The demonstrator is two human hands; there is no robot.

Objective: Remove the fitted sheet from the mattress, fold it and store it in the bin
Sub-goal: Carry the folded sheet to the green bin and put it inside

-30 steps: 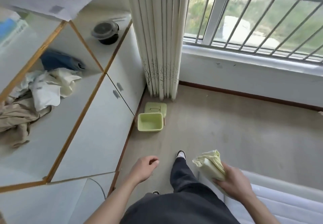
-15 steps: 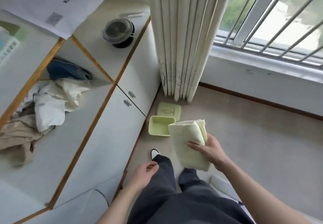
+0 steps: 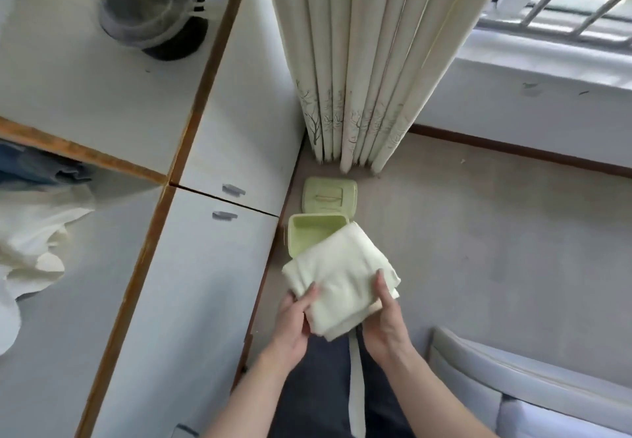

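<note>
A folded fitted sheet (image 3: 342, 280), pale green, is held over the floor (image 3: 478, 239) by both hands, its far corner overlapping the open green bin (image 3: 309, 232) in this view. The left hand (image 3: 294, 318) is curled round the near left edge, thumb on top; the right hand (image 3: 384, 318) is closed on the right edge the same way. The bin's lid (image 3: 330, 196) is seen lying just behind it, beside the white cabinet (image 3: 219, 266) and below the curtain (image 3: 359, 61). A mattress (image 3: 530, 386) edge is visible at lower right. The bundle looks wider than the bin's mouth, so one more fold or a firm squeeze is likely to be needed. The sheet is best lowered level and centred, with loose edges tucked under so that the lid can be shut.
</note>
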